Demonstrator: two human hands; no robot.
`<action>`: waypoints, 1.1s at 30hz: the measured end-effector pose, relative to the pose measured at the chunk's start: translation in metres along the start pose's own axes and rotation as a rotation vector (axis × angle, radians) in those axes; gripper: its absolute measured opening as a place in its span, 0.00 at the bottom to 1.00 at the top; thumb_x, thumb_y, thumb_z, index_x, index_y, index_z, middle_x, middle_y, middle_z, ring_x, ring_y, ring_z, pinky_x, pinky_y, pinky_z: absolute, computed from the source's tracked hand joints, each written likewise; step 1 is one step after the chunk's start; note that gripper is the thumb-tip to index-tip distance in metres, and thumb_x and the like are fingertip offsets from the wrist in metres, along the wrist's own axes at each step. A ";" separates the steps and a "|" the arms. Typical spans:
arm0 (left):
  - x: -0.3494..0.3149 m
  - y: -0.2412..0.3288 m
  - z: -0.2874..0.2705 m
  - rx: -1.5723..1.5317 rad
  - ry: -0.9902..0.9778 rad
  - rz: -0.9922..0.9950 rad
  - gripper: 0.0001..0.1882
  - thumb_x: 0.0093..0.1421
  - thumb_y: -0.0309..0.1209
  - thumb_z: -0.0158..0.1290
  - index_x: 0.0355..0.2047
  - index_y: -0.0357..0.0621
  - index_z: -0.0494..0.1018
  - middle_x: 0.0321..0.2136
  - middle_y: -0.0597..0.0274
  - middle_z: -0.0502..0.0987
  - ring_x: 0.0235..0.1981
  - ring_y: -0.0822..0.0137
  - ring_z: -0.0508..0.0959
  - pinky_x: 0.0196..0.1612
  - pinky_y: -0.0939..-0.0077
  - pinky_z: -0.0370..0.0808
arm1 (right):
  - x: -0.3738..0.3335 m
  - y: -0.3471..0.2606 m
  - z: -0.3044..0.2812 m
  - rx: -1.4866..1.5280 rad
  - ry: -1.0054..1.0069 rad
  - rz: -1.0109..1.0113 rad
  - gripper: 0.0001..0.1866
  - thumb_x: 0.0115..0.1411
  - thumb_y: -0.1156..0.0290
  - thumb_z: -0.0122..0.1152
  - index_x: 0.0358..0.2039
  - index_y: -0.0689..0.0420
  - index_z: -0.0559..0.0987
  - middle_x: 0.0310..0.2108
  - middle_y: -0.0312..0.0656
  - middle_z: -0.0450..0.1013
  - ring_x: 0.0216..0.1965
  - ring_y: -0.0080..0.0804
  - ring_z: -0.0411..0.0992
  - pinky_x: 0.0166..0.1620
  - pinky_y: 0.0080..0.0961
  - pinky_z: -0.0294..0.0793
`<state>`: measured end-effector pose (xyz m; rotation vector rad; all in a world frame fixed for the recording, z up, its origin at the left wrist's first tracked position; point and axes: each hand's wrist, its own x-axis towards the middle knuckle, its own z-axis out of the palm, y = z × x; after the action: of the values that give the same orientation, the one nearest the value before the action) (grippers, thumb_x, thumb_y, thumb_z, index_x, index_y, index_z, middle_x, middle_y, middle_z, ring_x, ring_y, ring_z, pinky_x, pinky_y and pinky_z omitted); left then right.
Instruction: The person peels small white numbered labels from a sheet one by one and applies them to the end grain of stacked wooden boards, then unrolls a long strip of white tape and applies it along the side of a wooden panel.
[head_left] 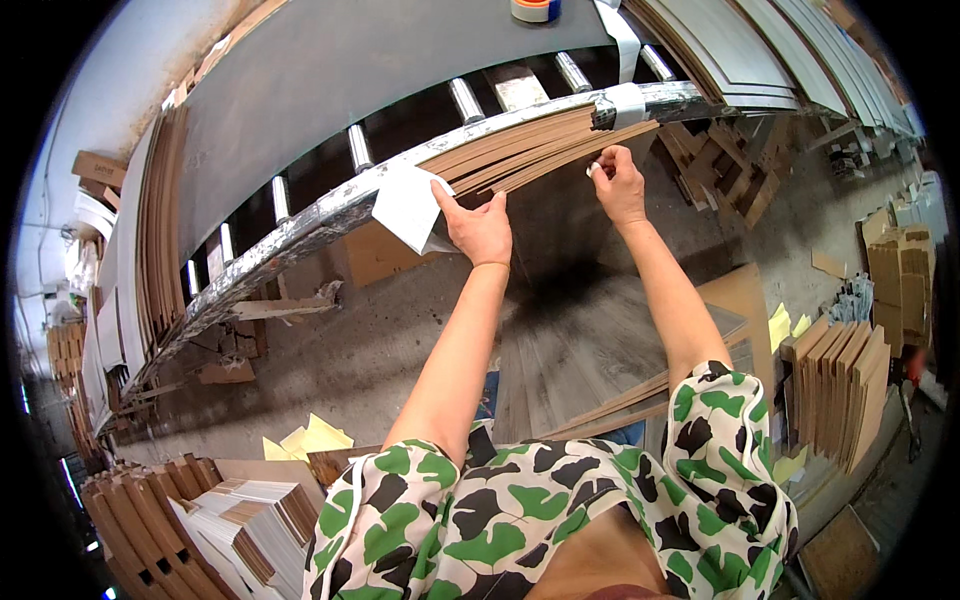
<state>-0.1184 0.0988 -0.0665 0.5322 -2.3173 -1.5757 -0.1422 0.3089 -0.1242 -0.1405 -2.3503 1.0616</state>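
A stack of thin brown boards (540, 150) runs along the near side of a roller frame, its layered edges facing up. My left hand (480, 228) is at the stack's left end, thumb and finger spread apart, touching the edges and a creased white sheet (405, 208) folded over that corner. Near the right end, my right hand (620, 185) is closed in a pinch on a small white piece (593, 170), its kind unclear. Another white wrap (628, 103) covers the stack's far right corner. Below the stack, a dark face drops into shadow.
A large grey panel (390, 80) lies on the metal rollers (465, 101), a tape roll (537, 10) on it. Grey wood-grain boards (560, 370) stand close before me. Boards are stacked at left (160, 220) and right (835, 385); cardboard scraps (735, 170) litter the floor.
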 end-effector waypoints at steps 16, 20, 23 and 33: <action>-0.092 -0.007 -0.041 -0.228 -0.374 0.041 0.45 0.51 0.23 0.59 0.64 0.38 0.45 0.24 0.62 0.78 0.28 0.77 0.75 0.42 0.77 0.71 | 0.035 -0.034 -0.064 0.287 -0.294 0.220 0.10 0.45 0.77 0.62 0.28 0.59 0.70 0.25 0.32 0.68 0.26 0.19 0.67 0.33 0.19 0.69; -0.129 -0.024 -0.079 -0.142 -0.560 0.243 0.49 0.47 0.26 0.65 0.64 0.39 0.47 0.39 0.54 0.77 0.29 0.75 0.79 0.22 0.88 0.68 | 0.023 -0.039 -0.038 0.107 -0.285 0.180 0.11 0.46 0.80 0.58 0.31 0.60 0.67 0.27 0.41 0.68 0.26 0.30 0.70 0.34 0.26 0.72; -0.102 -0.023 -0.074 -0.214 -0.449 0.383 0.52 0.44 0.28 0.67 0.64 0.40 0.46 0.41 0.52 0.76 0.36 0.67 0.80 0.29 0.81 0.74 | 0.017 -0.020 -0.023 0.030 -0.172 0.030 0.13 0.47 0.82 0.57 0.32 0.59 0.65 0.29 0.44 0.65 0.29 0.38 0.69 0.35 0.32 0.71; 0.005 -0.006 -0.019 0.207 0.010 0.615 0.56 0.44 0.39 0.66 0.64 0.35 0.41 0.57 0.39 0.60 0.55 0.46 0.63 0.59 0.61 0.53 | 0.019 0.012 -0.026 -0.256 -0.031 -0.123 0.15 0.47 0.78 0.62 0.34 0.57 0.66 0.35 0.47 0.65 0.34 0.48 0.68 0.37 0.39 0.70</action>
<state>-0.1135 0.0791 -0.0651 -0.1353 -2.3311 -1.0474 -0.1461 0.3403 -0.1108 -0.0728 -2.4807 0.7067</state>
